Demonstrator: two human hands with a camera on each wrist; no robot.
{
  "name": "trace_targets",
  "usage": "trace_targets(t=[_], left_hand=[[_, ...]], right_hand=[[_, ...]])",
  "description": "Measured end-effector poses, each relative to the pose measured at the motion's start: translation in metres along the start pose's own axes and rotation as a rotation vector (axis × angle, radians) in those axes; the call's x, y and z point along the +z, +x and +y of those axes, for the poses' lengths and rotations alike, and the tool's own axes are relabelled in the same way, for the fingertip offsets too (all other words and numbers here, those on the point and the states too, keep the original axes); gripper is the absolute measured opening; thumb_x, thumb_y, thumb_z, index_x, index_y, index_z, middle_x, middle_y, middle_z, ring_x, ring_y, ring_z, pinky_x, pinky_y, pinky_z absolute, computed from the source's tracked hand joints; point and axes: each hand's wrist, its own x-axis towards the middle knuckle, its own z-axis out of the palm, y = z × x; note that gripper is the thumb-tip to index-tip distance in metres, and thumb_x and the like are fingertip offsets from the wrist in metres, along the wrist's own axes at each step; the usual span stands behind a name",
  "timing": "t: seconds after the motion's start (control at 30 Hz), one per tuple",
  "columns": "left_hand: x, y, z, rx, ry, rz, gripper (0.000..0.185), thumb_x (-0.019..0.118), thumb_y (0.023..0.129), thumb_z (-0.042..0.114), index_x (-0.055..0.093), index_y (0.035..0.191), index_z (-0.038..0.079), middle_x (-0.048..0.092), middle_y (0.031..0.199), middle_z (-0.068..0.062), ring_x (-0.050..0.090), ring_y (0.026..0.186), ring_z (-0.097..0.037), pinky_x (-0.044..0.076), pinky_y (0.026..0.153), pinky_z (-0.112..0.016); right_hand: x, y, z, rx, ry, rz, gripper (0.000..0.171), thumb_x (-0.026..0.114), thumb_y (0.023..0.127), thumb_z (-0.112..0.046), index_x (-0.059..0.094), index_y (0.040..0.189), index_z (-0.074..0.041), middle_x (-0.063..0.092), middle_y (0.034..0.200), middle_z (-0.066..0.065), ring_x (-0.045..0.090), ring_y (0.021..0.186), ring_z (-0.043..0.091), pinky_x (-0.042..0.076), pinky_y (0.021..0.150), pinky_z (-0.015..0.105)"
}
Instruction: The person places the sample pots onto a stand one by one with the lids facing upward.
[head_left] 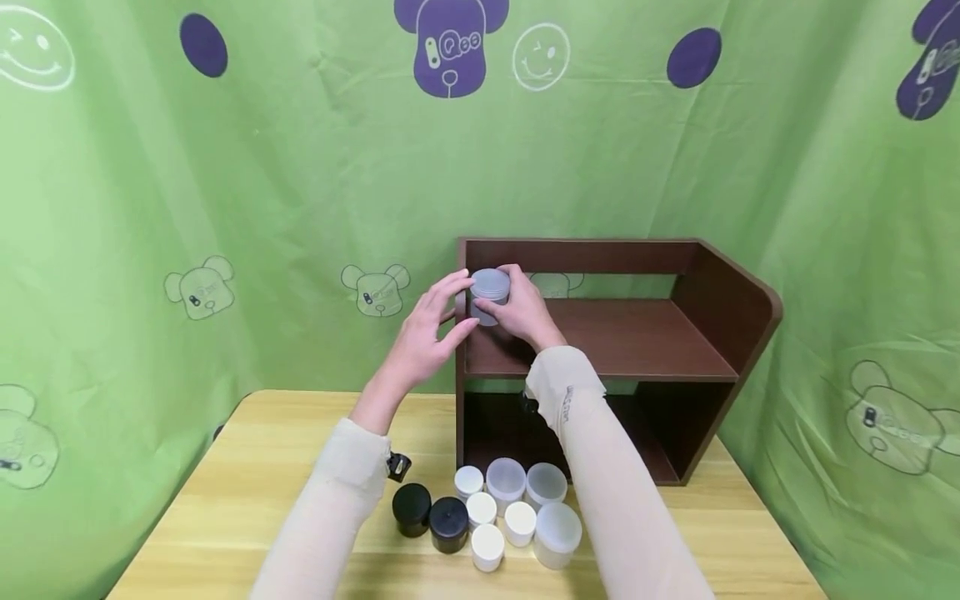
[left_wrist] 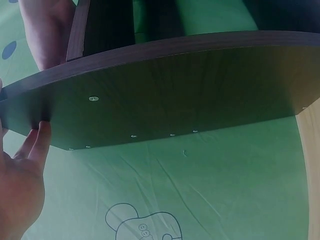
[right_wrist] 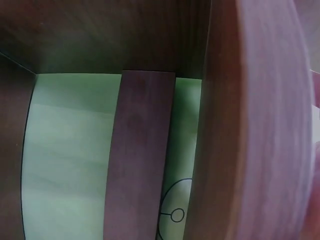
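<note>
A translucent lidded jar (head_left: 491,286) is upright at the left end of the upper shelf board (head_left: 615,337). My right hand (head_left: 525,315) grips it from the right, thumb across its front and fingers behind. On the other side, my left hand (head_left: 420,343) has its fingers and thumb spread, with fingertips right by the jar and the shelf's left edge. In the left wrist view, fingers (left_wrist: 44,137) reach up against the outer face of the dark brown side panel (left_wrist: 175,95). The right wrist view shows mainly the shelf's lower compartment and a cross rail (right_wrist: 140,150).
In front of the shelf unit, on the wooden table (head_left: 247,475), stand two black jars (head_left: 448,523), several small white jars (head_left: 487,546) and several larger translucent jars (head_left: 557,533). A green printed curtain (head_left: 300,167) hangs behind and at both sides.
</note>
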Motion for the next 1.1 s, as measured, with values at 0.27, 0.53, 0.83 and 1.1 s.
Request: trace_targets(t=[0.27, 0.53, 0.83, 1.1], left_hand=[[-0.002, 0.002, 0.001, 0.005, -0.008, 0.010, 0.055, 0.061, 0.105, 0.025, 0.041, 0.156, 0.020, 0.032, 0.168, 0.002, 0.036, 0.151, -0.023, 0.051, 0.115, -0.039], [-0.002, 0.002, 0.000, 0.003, -0.026, -0.002, 0.055, 0.061, 0.105, 0.027, 0.041, 0.156, 0.019, 0.032, 0.169, 0.000, 0.036, 0.151, -0.024, 0.052, 0.114, -0.041], [-0.002, 0.002, 0.000, -0.003, -0.030, 0.000, 0.056, 0.061, 0.105, 0.026, 0.041, 0.156, 0.021, 0.032, 0.169, 0.002, 0.036, 0.151, -0.023, 0.051, 0.115, -0.039], [0.000, 0.001, -0.002, 0.003, -0.031, 0.003, 0.056, 0.061, 0.105, 0.026, 0.040, 0.156, 0.020, 0.031, 0.169, 0.001, 0.036, 0.151, -0.025, 0.051, 0.115, -0.042]], right_hand=[[0.003, 0.005, 0.002, 0.021, 0.005, 0.005, 0.072, 0.076, 0.095, -0.036, 0.040, 0.151, -0.007, 0.055, 0.143, 0.020, 0.053, 0.130, 0.036, 0.047, 0.112, 0.051], [0.005, 0.005, 0.004, 0.039, -0.011, 0.010, 0.074, 0.075, 0.095, -0.037, 0.039, 0.153, -0.008, 0.054, 0.146, 0.020, 0.052, 0.132, 0.037, 0.047, 0.114, 0.052], [0.004, 0.004, 0.008, 0.029, 0.005, -0.004, 0.084, 0.075, 0.095, -0.037, 0.030, 0.160, -0.007, 0.048, 0.154, 0.021, 0.048, 0.139, 0.038, 0.043, 0.118, 0.053], [-0.012, -0.005, 0.007, 0.007, 0.033, -0.020, 0.087, 0.075, 0.096, -0.033, 0.025, 0.162, -0.007, 0.049, 0.148, 0.022, 0.057, 0.128, 0.039, 0.052, 0.109, 0.051]])
